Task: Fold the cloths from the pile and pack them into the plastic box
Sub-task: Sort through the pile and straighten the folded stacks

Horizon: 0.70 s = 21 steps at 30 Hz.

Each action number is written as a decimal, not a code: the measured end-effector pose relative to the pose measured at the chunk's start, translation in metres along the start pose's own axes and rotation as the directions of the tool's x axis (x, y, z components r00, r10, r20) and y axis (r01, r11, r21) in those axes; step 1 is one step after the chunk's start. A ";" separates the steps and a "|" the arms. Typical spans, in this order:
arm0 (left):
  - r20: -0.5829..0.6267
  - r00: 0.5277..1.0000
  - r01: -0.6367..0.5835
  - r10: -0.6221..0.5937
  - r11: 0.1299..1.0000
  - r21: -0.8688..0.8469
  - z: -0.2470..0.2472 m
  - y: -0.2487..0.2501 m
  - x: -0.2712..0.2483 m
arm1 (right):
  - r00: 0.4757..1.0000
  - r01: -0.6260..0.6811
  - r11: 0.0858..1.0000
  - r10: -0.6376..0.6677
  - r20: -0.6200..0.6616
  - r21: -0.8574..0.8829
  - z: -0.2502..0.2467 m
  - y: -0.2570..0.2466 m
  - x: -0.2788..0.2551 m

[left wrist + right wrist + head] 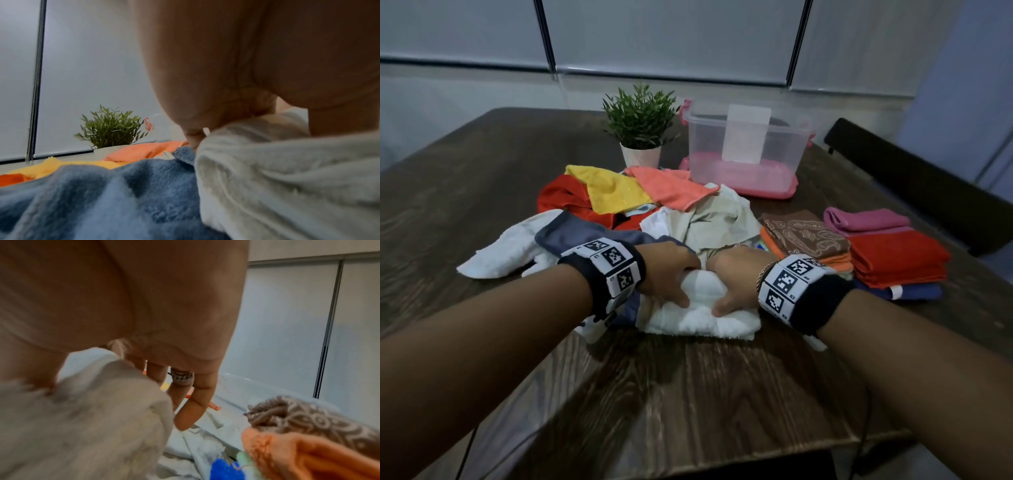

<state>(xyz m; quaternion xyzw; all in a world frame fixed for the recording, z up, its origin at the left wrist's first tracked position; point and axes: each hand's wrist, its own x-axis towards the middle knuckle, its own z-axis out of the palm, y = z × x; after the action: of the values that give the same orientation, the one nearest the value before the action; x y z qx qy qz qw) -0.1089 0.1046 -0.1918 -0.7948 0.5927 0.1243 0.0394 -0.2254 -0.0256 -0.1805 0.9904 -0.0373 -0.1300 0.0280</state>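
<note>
Right hand (144, 321) grips white cloth (86, 426) — brown patterned cloth (318, 418) beside.

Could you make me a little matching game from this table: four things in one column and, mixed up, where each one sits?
Things:
1. white towel
2. plastic box
3. potted plant
4. pink cloth

Places:
A. top of a folded stack on the right
B. left of the plastic box, behind the pile
C. under both hands, at the near edge of the pile
D. far side of the table, standing on a pink lid

Pairs: 1-C, 2-D, 3-B, 4-A
</note>
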 end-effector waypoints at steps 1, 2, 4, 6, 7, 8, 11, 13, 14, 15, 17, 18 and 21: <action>-0.007 1.000 -0.008 0.008 1.000 -0.029 -0.001 -0.002 -0.002 | 1.000 0.004 1.000 -0.004 -0.011 0.021 0.001 0.002 -0.001; -0.010 1.000 -0.011 0.010 0.998 -0.069 -0.003 -0.005 -0.004 | 1.000 0.008 0.998 -0.007 -0.020 0.058 0.001 0.003 -0.002; -0.018 1.000 -0.026 0.024 0.988 -0.150 -0.007 -0.011 -0.008 | 0.999 -0.003 0.984 0.012 -0.049 0.176 0.002 0.007 -0.004; -0.033 0.999 -0.037 0.030 0.971 -0.237 -0.011 -0.017 -0.012 | 0.993 0.001 0.951 0.035 -0.110 0.310 -0.001 0.010 -0.008; -0.047 0.999 -0.031 0.019 0.957 -0.288 -0.013 -0.021 -0.013 | 0.989 0.013 0.933 0.042 -0.144 0.359 -0.004 0.012 -0.010; -0.062 0.998 -0.023 0.002 0.940 -0.340 -0.016 -0.023 -0.014 | 0.983 0.023 0.915 0.053 -0.176 0.402 -0.008 0.014 -0.011; -0.115 0.992 -0.014 -0.054 0.853 -0.522 -0.025 -0.028 -0.016 | 0.953 0.037 0.828 0.139 -0.269 0.559 -0.021 0.023 -0.014; -0.158 0.984 -0.041 -0.084 0.755 -0.654 -0.029 -0.028 -0.017 | 0.920 0.084 0.736 0.201 -0.335 0.672 -0.030 0.028 -0.015; -0.182 0.979 -0.066 -0.091 0.703 -0.708 -0.030 -0.028 -0.017 | 0.905 0.119 0.682 0.225 -0.362 0.721 -0.033 0.031 -0.015; -0.202 0.974 -0.088 -0.104 0.645 -0.759 -0.031 -0.028 -0.017 | 0.892 0.154 0.623 0.246 -0.379 0.767 -0.037 0.032 -0.016; -0.230 0.962 -0.129 -0.145 0.502 -0.855 -0.033 -0.026 -0.014 | 0.877 0.185 0.533 0.289 -0.383 0.826 -0.043 0.035 -0.017; -0.248 0.954 -0.157 -0.169 0.424 -0.892 -0.035 -0.025 -0.012 | 0.865 0.192 0.510 0.317 -0.390 0.838 -0.045 0.038 -0.016; -0.287 0.917 -0.232 -0.277 0.214 -0.949 -0.037 -0.020 -0.005 | 0.799 0.237 0.414 0.431 -0.419 0.879 -0.050 0.047 -0.015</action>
<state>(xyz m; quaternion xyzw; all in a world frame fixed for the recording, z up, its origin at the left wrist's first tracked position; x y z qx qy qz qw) -0.0856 0.1070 -0.1566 -0.6566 0.3641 0.3031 -0.5869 -0.2298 -0.0688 -0.1256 0.8269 -0.1518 0.2280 -0.4911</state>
